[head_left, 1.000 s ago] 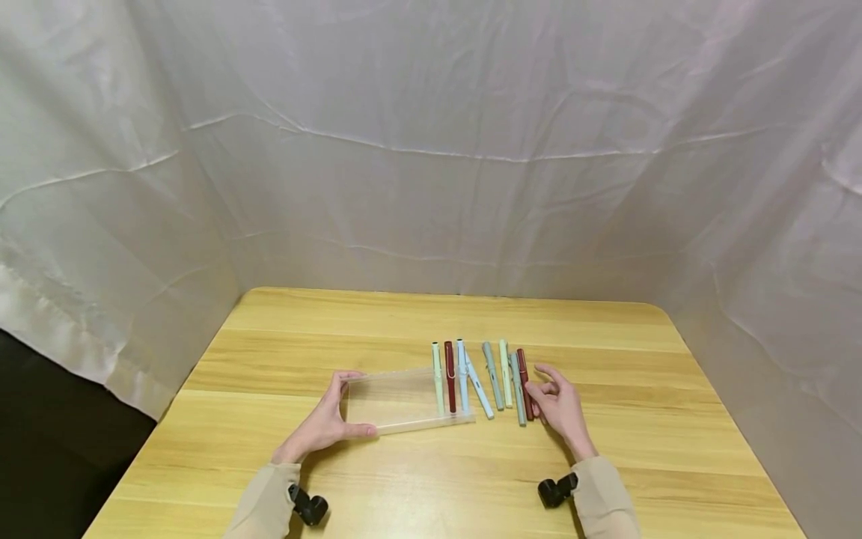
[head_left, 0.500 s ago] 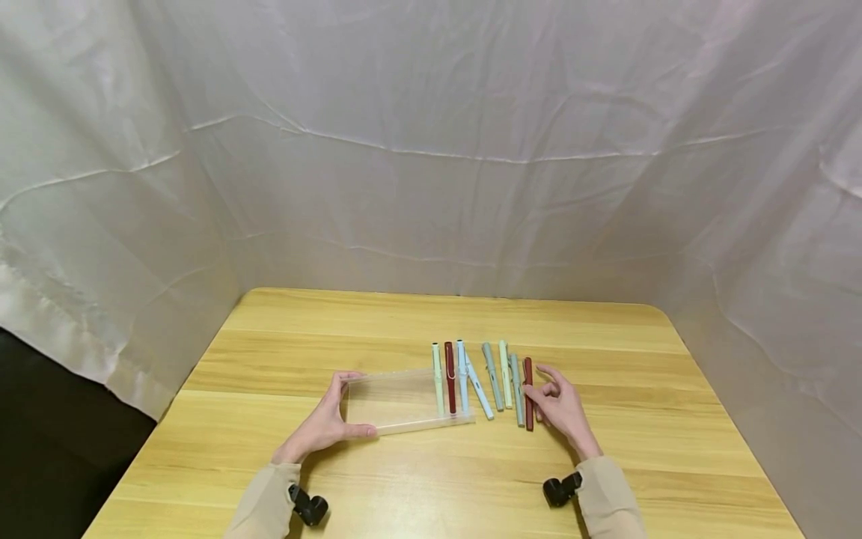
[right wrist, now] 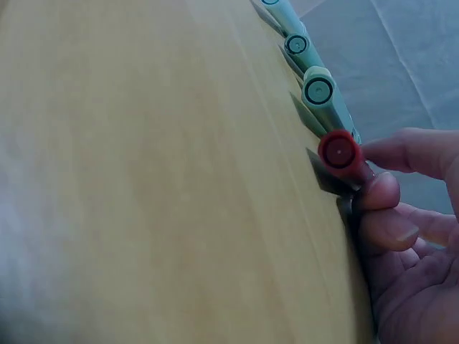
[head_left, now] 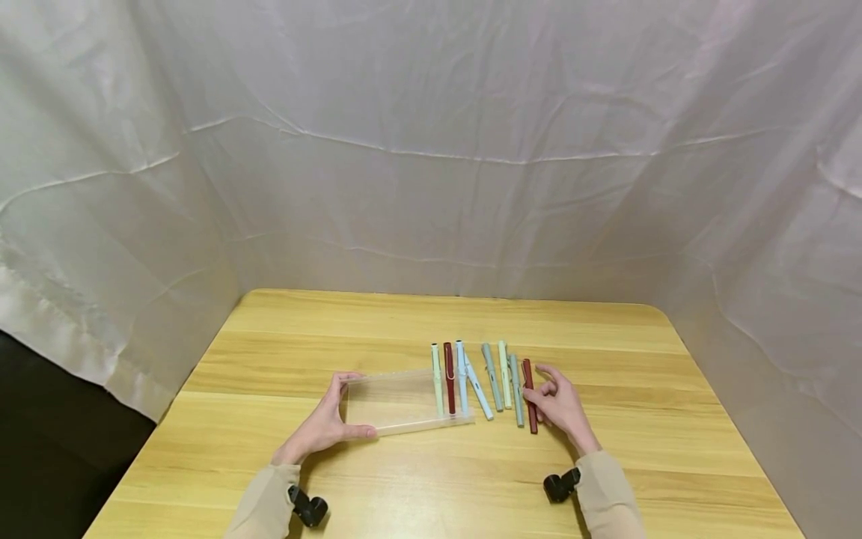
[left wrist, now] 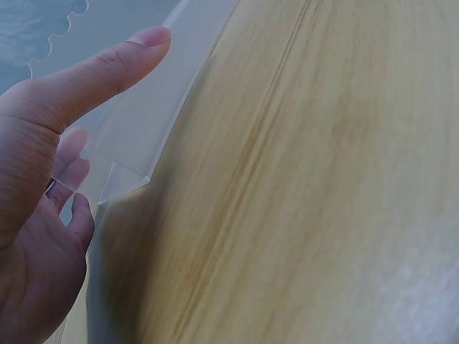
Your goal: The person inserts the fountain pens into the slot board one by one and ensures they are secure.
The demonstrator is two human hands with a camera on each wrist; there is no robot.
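My left hand [head_left: 330,419] grips the left end of a clear plastic pen rack [head_left: 397,400], thumb along the front side and fingers round the back; a notched edge shows in the left wrist view. In the rack's right part lie a pale green pen [head_left: 437,374], a dark red pen [head_left: 450,374] and a light blue pen [head_left: 461,382]. My right hand [head_left: 560,404] pinches another dark red pen [head_left: 529,378] between thumb and fingers, low over the table. In the right wrist view this red pen [right wrist: 339,152] points its round end at the camera.
Between rack and right hand lie a slanted light blue pen [head_left: 480,389], a grey-green pen [head_left: 493,378], a pale green pen [head_left: 505,374] and another grey-green pen [head_left: 516,393]. The wooden table [head_left: 431,486] is backed by grey-white curtains [head_left: 431,187].
My right hand has drawn the red pen slightly right and toward me, opening a narrow gap from the grey-green pen beside it. The left hand and rack stay in place.
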